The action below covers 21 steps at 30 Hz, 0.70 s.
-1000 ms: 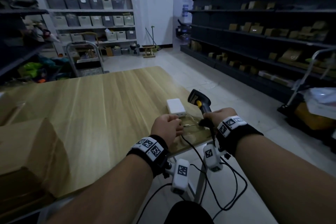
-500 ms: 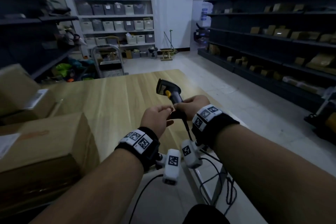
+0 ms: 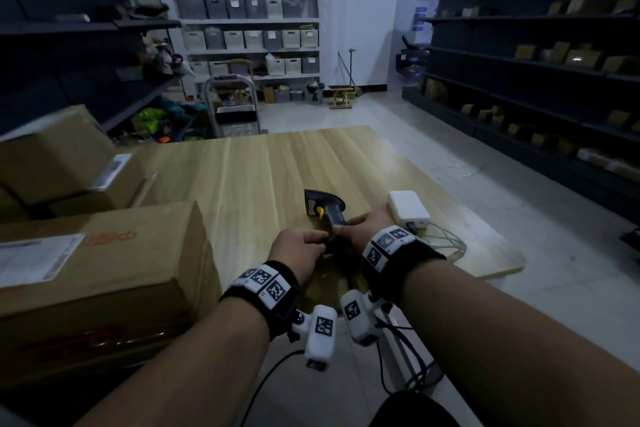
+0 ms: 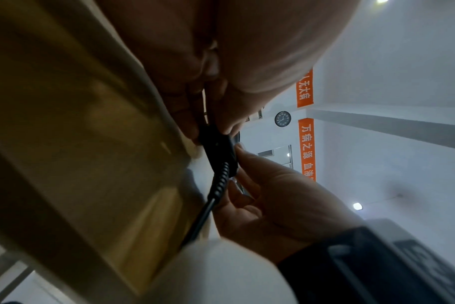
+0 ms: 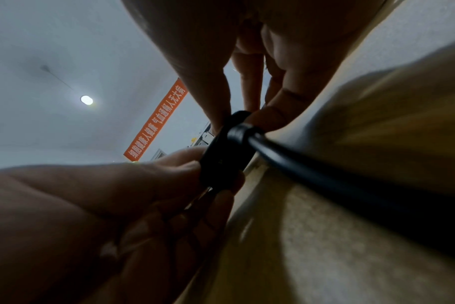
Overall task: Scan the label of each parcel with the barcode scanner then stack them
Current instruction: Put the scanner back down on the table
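The barcode scanner (image 3: 325, 215) is over the near part of the wooden table (image 3: 263, 170), with its head pointing away from the person. It looks like hard plastic, small and light, so 1 hand could lift it. The best place to hold it is the handle, with a finger free for the yellow trigger. A black cord (image 4: 210, 203) hangs from the bottom of the handle and could tug or catch on the table edge.

The right hand (image 3: 367, 229) has its fingers curled round the handle. The left hand (image 3: 301, 250) pinches the bottom end of the handle, where the cord goes in. Both arms reach forward, close together, wrists just above the table edge.

To the left sits a big parcel (image 3: 104, 274) with a white label (image 3: 38, 260) on top. Behind it is a second parcel (image 3: 65, 156) with a label too. They are cardboard, stiff, and look bulky, so they likely need 2 hands. A white box (image 3: 407, 210) lies just right of the scanner.
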Each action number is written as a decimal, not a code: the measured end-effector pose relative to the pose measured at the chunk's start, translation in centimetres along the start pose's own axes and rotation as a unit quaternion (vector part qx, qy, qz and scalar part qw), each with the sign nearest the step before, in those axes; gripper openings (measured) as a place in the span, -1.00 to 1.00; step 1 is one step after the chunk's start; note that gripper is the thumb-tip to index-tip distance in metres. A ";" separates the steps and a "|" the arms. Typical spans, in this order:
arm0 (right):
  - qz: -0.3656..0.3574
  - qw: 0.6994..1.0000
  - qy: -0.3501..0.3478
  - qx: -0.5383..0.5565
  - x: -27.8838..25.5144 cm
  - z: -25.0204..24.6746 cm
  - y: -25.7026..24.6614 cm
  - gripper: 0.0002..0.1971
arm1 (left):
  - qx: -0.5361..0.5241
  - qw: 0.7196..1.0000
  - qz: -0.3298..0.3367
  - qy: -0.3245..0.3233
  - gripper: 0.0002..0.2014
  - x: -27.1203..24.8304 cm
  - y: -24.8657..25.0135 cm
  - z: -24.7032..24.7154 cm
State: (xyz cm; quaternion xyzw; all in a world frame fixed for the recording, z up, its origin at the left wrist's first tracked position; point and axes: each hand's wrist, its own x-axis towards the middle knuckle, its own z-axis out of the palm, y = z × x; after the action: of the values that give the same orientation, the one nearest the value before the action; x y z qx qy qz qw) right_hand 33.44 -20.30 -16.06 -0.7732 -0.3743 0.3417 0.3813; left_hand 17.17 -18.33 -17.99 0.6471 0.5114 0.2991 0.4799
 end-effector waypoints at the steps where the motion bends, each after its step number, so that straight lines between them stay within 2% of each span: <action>1: 0.001 1.000 -0.005 0.001 0.2 0.2 0.1 -0.67 | 0.007 1.000 0.003 0.000 -0.67 0.1 -0.2 -0.1; 9: 0.004 0.997 -0.036 0.062 1.6 0.2 1.2 -0.71 | 0.079 0.995 0.052 0.025 -0.71 0.8 -1.3 -0.6; 14: 0.026 0.979 -0.023 0.200 1.4 0.0 3.0 -0.78 | 0.094 0.991 0.077 0.048 -0.76 0.7 -2.3 -0.7; 21: 0.032 0.976 -0.022 0.216 1.1 0.2 2.9 -0.93 | 0.116 0.987 0.087 0.066 -0.76 0.4 -2.4 -0.4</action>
State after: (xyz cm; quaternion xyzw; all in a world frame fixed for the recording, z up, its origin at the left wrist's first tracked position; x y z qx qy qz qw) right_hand 34.77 -20.52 -18.83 -0.6760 -0.2754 0.4435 0.5201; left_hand 15.99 -17.75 -20.15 0.7197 0.5146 0.3202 0.3388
